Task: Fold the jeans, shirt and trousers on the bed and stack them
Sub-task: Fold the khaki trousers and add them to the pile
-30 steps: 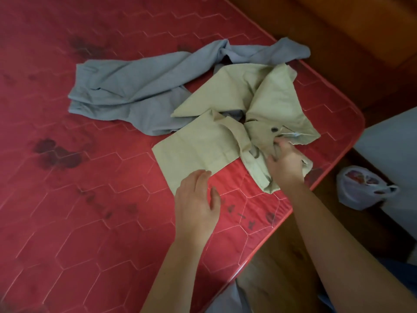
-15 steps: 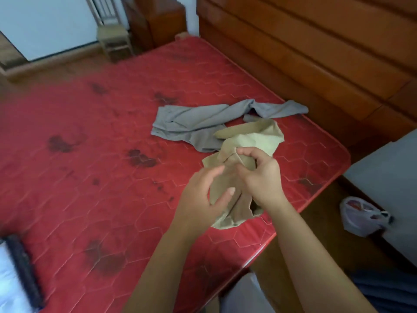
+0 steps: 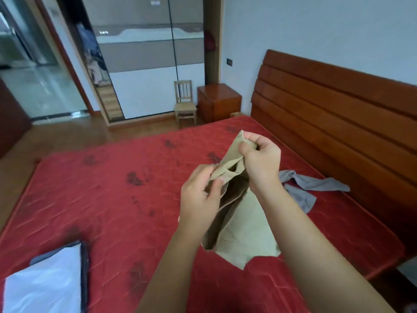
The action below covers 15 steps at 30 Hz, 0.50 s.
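Beige trousers (image 3: 243, 229) hang lifted above the red mattress (image 3: 112, 199), held up by their waistband. My left hand (image 3: 198, 199) pinches the lower part of the waistband. Higher up, my right hand (image 3: 261, 161) grips the other end of it. The legs droop down toward the mattress between my forearms. A grey garment (image 3: 306, 188) lies crumpled on the mattress to the right, partly hidden behind my right arm.
A white and dark folded item (image 3: 47, 281) lies at the mattress's near left corner. The wooden headboard (image 3: 338, 105) runs along the right. A small chair (image 3: 184, 102), a nightstand (image 3: 218, 102) and a wardrobe (image 3: 146, 57) stand beyond the bed.
Both hands have lifted the beige trousers off the mattress by the waistband. My view has tilted up, and it now takes in the room.
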### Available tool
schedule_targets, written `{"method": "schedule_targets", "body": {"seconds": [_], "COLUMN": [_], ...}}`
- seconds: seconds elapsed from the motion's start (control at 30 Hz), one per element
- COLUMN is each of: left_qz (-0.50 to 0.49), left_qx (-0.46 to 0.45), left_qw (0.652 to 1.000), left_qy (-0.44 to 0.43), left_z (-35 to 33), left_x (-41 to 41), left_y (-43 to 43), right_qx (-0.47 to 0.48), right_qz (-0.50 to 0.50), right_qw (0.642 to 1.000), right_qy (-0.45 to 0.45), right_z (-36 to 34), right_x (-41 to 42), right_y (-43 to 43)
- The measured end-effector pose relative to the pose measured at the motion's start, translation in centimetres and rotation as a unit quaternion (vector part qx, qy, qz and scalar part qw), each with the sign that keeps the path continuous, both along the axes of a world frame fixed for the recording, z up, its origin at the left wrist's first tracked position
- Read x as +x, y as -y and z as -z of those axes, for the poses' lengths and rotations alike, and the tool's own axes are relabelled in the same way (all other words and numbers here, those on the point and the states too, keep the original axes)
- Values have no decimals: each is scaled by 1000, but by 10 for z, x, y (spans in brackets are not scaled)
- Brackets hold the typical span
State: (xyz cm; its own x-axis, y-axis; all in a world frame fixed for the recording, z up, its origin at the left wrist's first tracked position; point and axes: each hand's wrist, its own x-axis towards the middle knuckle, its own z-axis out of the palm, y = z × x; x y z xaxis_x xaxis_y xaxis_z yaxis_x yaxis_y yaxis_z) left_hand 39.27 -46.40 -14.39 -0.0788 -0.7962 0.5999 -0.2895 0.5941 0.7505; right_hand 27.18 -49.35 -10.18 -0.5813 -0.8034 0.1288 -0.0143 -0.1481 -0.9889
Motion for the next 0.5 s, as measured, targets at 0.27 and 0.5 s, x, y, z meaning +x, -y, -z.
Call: {"method": "schedule_targets", "body": {"seconds": [0.27,0.5], "left_qz": [-93,-86], "left_qx": [45,55], "left_qw": [994,995], "left_qy": [-28,-10], "left_z": [-51,-68], "left_x": [-17,-60], "left_y": [56,84], "right_qx": [47,35], "right_qz": [-160,-67], "right_qw": [985,966], "right_qy": [-49,-248], "right_z": [8,59], "right_x": [-45,-81], "right_y": [19,-29]}}
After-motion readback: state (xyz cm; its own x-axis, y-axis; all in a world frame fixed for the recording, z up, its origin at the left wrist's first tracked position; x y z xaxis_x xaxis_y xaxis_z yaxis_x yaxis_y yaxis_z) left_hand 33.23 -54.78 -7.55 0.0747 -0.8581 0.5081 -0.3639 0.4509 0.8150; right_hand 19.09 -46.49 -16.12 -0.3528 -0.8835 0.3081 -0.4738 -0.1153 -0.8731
